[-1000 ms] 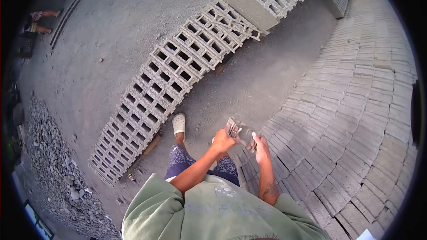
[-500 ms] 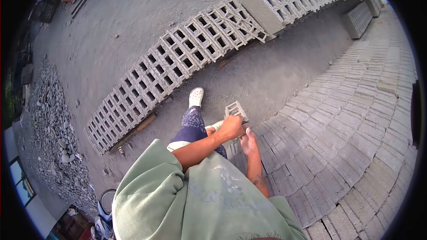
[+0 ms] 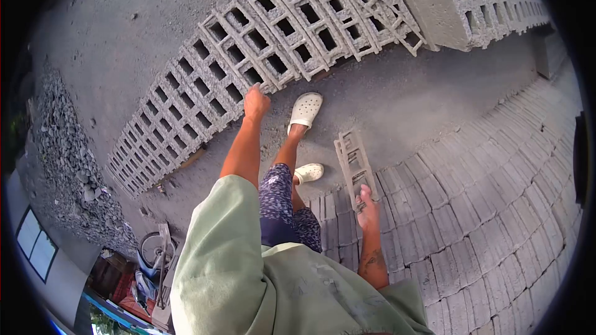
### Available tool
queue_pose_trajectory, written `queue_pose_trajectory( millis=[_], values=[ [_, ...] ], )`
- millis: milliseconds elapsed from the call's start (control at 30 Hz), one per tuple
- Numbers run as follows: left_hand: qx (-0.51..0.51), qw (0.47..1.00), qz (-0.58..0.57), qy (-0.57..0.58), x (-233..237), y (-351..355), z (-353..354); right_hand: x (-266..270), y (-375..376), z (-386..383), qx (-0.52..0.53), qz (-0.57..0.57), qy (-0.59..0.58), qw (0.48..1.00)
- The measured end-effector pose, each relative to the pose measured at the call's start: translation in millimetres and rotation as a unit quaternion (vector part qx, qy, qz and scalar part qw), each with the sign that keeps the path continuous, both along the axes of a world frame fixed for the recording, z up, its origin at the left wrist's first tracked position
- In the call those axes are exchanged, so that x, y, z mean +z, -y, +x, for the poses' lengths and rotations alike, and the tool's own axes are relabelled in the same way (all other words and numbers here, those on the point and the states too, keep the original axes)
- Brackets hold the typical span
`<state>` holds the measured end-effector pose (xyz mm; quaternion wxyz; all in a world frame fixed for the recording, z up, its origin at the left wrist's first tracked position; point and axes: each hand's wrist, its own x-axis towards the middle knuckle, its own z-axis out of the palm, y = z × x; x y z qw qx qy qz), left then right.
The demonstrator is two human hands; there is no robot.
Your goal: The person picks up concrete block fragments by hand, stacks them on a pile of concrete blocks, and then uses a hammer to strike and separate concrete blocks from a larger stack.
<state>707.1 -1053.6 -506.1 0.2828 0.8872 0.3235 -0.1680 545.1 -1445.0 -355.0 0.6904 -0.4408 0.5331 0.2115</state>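
A row of grey hollow concrete blocks (image 3: 205, 84) stands on edge across the ground in front of me. My left hand (image 3: 255, 103) reaches out to the near edge of this row, its fingers curled at the end of one block. Low on my right side, my right hand (image 3: 367, 208) grips the near end of a single hollow block (image 3: 351, 156), which points away from me at a tilt. Part of that block's near end is hidden by my fingers.
To my right, stacked solid-looking blocks (image 3: 459, 211) form a wide stepped surface. More hollow blocks (image 3: 490, 0) stand at the far right. My clogs (image 3: 306, 109) are on the dirt between. Gravel (image 3: 74, 155) and a parked two-wheeler (image 3: 152, 251) lie to the left.
My hands were together near the block; now they are apart. The left has moved forward and left to the row, while the right keeps the block at my right. My view has come nearer the row.
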Motion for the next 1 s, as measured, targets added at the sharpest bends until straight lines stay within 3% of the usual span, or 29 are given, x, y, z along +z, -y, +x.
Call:
queue_pose_trajectory(
  millis=[67,133,167,267,367,433,567,600,667,833,900,1000],
  values=[
    [-0.104,0.993,0.015,0.048,-55.2,-27.9,-2.9,-14.9,2.4,-4.4,-0.010,-0.005,-0.035,0.999],
    [-0.214,0.973,0.061,-0.059,-49.2,-36.0,7.9,-18.5,-5.7,5.2,0.021,-0.008,-0.026,0.999],
    [-0.212,0.973,0.061,-0.066,-49.9,-39.4,10.5,-22.2,-7.2,7.9,0.024,-0.006,-0.032,0.999],
    [-0.349,0.912,0.180,-0.117,-49.3,-57.9,5.9,-8.6,-5.7,9.7,0.053,-0.006,-0.079,0.995],
    [-0.299,0.931,0.156,-0.140,-10.9,-41.6,23.5,6.9,2.3,19.7,0.115,-0.012,-0.114,0.987],
    [-0.298,0.949,0.087,-0.055,-2.8,-18.1,38.8,13.7,1.7,15.4,0.127,-0.016,-0.122,0.984],
    [-0.297,0.949,0.090,-0.048,-34.7,14.6,70.8,12.0,-4.2,6.0,0.149,-0.074,-0.093,0.982],
    [-0.304,0.942,0.096,-0.101,-40.0,18.0,76.5,14.6,-10.5,14.3,0.149,-0.080,-0.090,0.982],
    [-0.314,0.932,0.095,-0.157,-46.1,24.2,74.2,25.2,-17.9,23.7,0.123,-0.078,-0.093,0.985],
    [-0.296,0.950,0.098,-0.007,-33.9,41.6,71.9,19.3,-10.3,15.1,0.081,-0.061,-0.106,0.989],
    [-0.267,0.957,0.089,0.077,-26.3,67.6,82.0,16.8,-11.4,17.3,0.003,-0.048,-0.109,0.993],
    [-0.268,0.961,0.049,0.047,-40.4,107.0,94.0,7.3,-14.7,20.9,-0.065,-0.040,-0.102,0.992]
  ],
)
